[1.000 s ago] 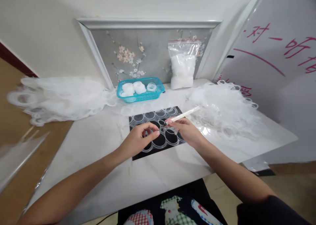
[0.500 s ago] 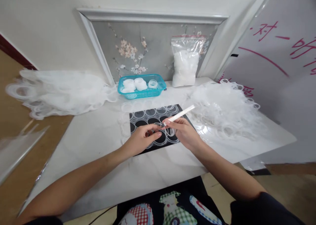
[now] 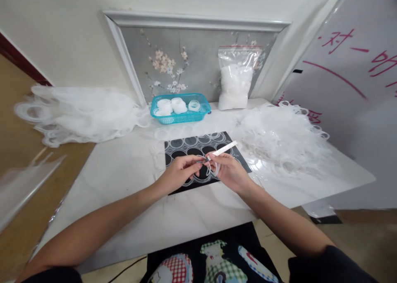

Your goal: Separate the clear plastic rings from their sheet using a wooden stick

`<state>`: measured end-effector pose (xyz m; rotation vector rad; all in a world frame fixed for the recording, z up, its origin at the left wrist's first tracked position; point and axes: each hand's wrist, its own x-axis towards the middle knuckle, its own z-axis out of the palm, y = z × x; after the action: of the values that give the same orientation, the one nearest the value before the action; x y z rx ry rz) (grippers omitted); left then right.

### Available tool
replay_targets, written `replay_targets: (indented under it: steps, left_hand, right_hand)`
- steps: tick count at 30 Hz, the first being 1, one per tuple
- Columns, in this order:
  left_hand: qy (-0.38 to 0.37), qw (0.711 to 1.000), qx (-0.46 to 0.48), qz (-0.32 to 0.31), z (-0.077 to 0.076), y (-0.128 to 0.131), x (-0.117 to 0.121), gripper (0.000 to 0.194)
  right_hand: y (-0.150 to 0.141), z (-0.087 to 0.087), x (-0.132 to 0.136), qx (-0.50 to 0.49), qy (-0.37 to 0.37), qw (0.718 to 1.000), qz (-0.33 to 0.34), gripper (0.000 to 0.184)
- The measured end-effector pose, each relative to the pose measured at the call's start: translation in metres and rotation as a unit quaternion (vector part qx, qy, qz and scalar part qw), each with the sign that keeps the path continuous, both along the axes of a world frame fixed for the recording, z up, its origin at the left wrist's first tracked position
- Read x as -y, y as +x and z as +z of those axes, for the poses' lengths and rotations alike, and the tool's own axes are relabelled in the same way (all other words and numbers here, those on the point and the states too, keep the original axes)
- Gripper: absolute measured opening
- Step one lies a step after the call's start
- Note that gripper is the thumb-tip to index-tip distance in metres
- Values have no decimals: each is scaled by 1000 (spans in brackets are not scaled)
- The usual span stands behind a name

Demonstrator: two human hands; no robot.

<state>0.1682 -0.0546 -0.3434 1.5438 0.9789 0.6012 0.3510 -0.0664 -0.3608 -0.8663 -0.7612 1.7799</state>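
Brace both hands close to the tip
Right grip clamps the white tool (image 3: pixel 226 148), clear rings (image 3: pixel 217 168) beneath, above the dark sheet (image 3: pixel 241 162) inside the tabletop's (image 3: pixel 192 219) front edge; left hand's (image 3: pixel 177 172) hold unclear.

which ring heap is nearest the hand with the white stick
The right heap of white plastic rings, near the right hand; the left heap lies farther away.

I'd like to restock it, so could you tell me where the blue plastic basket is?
In the head view, the blue plastic basket sits left of the zip bag, behind the black sheet.
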Motion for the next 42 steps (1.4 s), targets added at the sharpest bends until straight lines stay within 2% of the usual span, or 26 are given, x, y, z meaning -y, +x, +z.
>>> replay_targets:
  steps: [4, 7, 10, 13, 16, 22, 28, 33, 35, 39, 42]
  left_hand:
    - [-7, 999, 10, -36, -2, 3, 2, 27]
    - [8, 999, -47, -27, -2, 4, 3, 30]
    - [25, 996, -88, -14, -2, 2, 3, 33]
    - [-7, 998, -60, -26, -2, 1, 1, 33]
    - [-26, 998, -19, -55, -5, 3, 0, 28]
    - [-25, 994, -24, -99, -15, 8, 1, 23]
    - [-26, 993, 6, -111, -15, 7, 6, 15]
    - [-132, 985, 68, -87, -10, 2, 6, 43]
    - [-156, 980, 81, -92, -5, 1, 8, 48]
    - [-128, 985, 26, -110, 6, 2, 14, 36]
    - [-88, 988, -1, -125, 3, 6, 18, 36]
  right_hand:
    - [-2, 2, 3, 31, 49, 998, -2, 15]
    - [-1, 3, 5, 78, 91, 993, 7, 14]
    - [3, 3, 4, 96, 100, 990, -8, 12]
    - [6, 4, 3, 68, 92, 993, -26, 13]
    - [7, 6, 3, 32, 81, 996, 4, 16]
    - [6, 8, 5, 57, 134, 988, 47, 16]
    - [6, 11, 9, 13, 103, 993, 58, 15]
    - [4, 13, 12, -57, 72, 993, 71, 13]
    - [3, 13, 14, -78, 66, 992, 73, 12]
    - [2, 16, 17, -96, 63, 989, 89, 10]
    - [2, 18, 19, -82, 51, 991, 94, 11]
